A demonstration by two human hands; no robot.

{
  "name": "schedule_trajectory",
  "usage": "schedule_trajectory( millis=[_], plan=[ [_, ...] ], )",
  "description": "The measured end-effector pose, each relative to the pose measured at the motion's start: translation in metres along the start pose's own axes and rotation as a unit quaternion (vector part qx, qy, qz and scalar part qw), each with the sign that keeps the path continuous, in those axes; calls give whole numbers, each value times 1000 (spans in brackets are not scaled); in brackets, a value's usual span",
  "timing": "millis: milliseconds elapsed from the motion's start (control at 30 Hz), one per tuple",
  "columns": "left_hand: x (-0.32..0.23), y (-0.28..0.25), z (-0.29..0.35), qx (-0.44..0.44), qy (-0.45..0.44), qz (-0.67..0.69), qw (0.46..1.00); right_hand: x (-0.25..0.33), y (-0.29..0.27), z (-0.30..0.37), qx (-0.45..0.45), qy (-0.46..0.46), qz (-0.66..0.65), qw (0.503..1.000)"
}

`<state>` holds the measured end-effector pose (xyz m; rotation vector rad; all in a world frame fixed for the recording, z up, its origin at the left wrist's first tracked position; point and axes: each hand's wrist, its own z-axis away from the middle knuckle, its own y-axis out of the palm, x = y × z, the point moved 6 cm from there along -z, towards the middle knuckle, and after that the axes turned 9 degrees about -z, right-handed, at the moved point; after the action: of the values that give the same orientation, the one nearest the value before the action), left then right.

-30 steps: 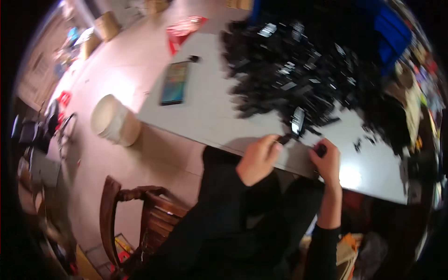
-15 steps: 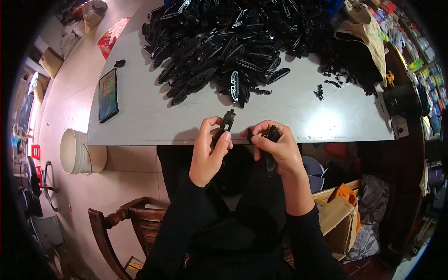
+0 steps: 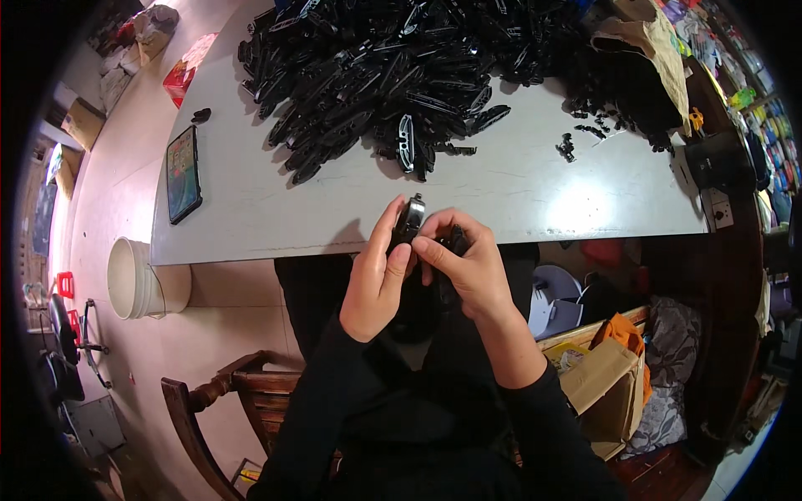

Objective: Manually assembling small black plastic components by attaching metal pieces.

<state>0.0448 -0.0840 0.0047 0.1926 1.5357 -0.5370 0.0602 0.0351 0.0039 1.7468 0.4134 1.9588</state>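
Just beyond the table's front edge, my left hand [image 3: 373, 284] grips a long black plastic part [image 3: 411, 219] between thumb and fingers, its glossy curved side showing. My right hand [image 3: 469, 265] is close beside it, thumb and fingertips pinched at the lower end of that part. More black pieces [image 3: 457, 240] are tucked in the right palm; their shape is mostly hidden. Whether a small piece sits between the right fingertips cannot be made out. Ahead lies a big pile of similar black plastic parts [image 3: 359, 100], with one glossy part [image 3: 406, 144] at its near edge.
Small black pieces [image 3: 565, 148] lie at the right, near a brown paper bag [image 3: 656, 58] with a dark heap before it. A phone [image 3: 184, 175] rests on the table's left side. A white bucket [image 3: 134, 280], wooden chair [image 3: 238, 380] and cardboard box [image 3: 597, 388] stand around me.
My right hand has moved left, bringing its fingertips against the part in my left hand. That part has turned, from its slotted side to its smooth curved side. The view has shifted slightly.
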Motion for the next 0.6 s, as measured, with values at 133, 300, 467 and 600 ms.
schedule_trajectory(
  millis=[133,300,467,600],
  plan=[
    [0,5,5,-22,101,-73,992,4,-3,3,-29,14,11,999],
    [-8,4,14,67,36,-37,996,-8,-6,14,45,58,22,997],
    [-14,-28,-6,70,202,-220,952,-1,-8,26,198,-2,276,940],
    [-24,-38,-56,-100,259,-410,869,22,-27,-14,31,-79,337,938]
  ],
)
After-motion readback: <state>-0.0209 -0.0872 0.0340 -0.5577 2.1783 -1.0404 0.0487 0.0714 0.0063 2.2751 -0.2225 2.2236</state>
